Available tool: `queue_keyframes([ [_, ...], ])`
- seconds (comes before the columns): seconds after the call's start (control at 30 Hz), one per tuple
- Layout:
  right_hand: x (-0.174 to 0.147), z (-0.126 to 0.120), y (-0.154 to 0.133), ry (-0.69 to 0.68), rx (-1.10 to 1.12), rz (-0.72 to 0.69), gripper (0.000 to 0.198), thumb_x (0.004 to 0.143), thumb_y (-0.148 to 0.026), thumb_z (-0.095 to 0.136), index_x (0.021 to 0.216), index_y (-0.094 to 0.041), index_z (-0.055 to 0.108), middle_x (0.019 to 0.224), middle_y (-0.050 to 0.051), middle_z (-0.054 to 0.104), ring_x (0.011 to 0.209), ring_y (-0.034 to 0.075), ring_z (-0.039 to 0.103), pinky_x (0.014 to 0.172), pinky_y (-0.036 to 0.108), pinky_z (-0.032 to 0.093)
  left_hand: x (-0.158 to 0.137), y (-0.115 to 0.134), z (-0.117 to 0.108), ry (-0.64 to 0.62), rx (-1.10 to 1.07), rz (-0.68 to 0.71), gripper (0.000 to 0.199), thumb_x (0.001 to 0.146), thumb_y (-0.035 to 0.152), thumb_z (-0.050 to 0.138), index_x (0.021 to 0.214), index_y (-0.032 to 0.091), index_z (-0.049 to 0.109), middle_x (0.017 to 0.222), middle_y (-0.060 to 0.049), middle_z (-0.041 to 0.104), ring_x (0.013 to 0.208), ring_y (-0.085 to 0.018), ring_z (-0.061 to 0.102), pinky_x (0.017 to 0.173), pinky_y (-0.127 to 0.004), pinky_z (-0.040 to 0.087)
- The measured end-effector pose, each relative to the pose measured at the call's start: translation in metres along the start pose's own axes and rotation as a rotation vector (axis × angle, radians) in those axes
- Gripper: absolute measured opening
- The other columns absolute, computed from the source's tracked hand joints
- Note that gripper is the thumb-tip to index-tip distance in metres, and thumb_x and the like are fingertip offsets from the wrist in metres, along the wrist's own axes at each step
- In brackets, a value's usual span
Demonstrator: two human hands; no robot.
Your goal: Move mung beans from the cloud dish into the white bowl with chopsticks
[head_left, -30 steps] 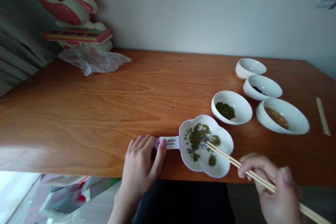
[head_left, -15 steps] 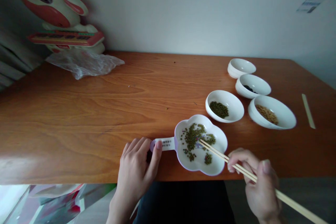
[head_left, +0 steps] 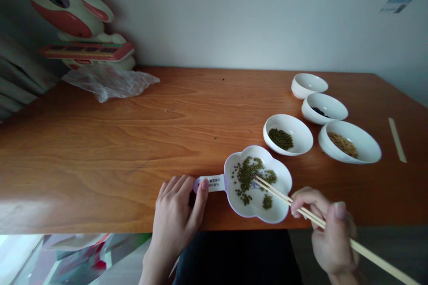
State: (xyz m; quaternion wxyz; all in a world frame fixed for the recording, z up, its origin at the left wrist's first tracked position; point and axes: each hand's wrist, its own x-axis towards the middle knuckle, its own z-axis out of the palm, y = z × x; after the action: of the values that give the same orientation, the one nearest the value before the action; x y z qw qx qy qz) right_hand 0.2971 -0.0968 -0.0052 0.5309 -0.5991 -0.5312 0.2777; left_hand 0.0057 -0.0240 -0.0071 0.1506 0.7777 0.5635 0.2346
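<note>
My left hand (head_left: 179, 213) grips the handle of a white flower-shaped dish (head_left: 257, 208) with a purple rim and a printed label on its handle. Small green mung beans (head_left: 247, 173) lie scattered in the dish, some in clumps. A pair of wooden chopsticks (head_left: 307, 214) is held in my right hand (head_left: 329, 227); their tips are close together inside the dish, by the beans near its middle. Whether a bean sits between the tips I cannot tell. Just behind the dish stands a white bowl (head_left: 304, 140) holding more mung beans.
To the right are a bowl (head_left: 371, 149) of tan beans or grains, a bowl (head_left: 337, 109) with dark ones, and another white bowl (head_left: 309, 82). A flat pale strip (head_left: 397, 140) lies far right. A plastic bag (head_left: 112, 84) and a cow-like toy keyboard (head_left: 90, 49) occupy the back left.
The whole view has shifted slightly, moving things a little to the right. Both hands keep nearly the same pose, and the chopstick tips stay at about the same spot in the dish.
</note>
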Motion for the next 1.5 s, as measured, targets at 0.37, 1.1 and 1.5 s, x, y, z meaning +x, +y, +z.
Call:
queue_keyframes([
  [0.37,0.006,-0.004,-0.004,0.19,0.165,-0.059,0.074,0.102,-0.067,0.029,0.065,-0.02,0.073,0.055,0.007,0.061,0.061,0.022,0.059,0.054,0.033,0.046,-0.001,-0.002,0.001,0.002,-0.01,0.007,0.031,0.105,0.037,0.047,0.078,0.022,0.05,0.074,-0.002,0.056,0.073,-0.021,0.051,0.072,-0.036,0.034],
  [1.1,0.002,-0.027,-0.011,0.174,0.136,0.024,0.076,0.099,-0.072,0.026,0.066,-0.022,0.072,0.062,0.008,0.061,0.068,0.022,0.058,0.058,0.032,0.048,0.0,-0.004,0.004,0.009,-0.018,-0.001,0.032,0.105,0.039,0.047,0.077,0.022,0.05,0.074,-0.001,0.056,0.073,-0.02,0.051,0.072,-0.036,0.034],
  [1.5,-0.002,-0.002,0.013,-0.008,0.073,0.066,0.078,0.1,-0.072,0.011,0.078,-0.023,0.067,0.072,0.005,0.06,0.067,0.021,0.055,0.06,0.032,0.045,0.0,-0.003,0.006,0.004,0.005,-0.019,0.033,0.106,0.04,0.044,0.078,0.023,0.048,0.075,-0.002,0.057,0.075,-0.022,0.052,0.073,-0.036,0.035],
])
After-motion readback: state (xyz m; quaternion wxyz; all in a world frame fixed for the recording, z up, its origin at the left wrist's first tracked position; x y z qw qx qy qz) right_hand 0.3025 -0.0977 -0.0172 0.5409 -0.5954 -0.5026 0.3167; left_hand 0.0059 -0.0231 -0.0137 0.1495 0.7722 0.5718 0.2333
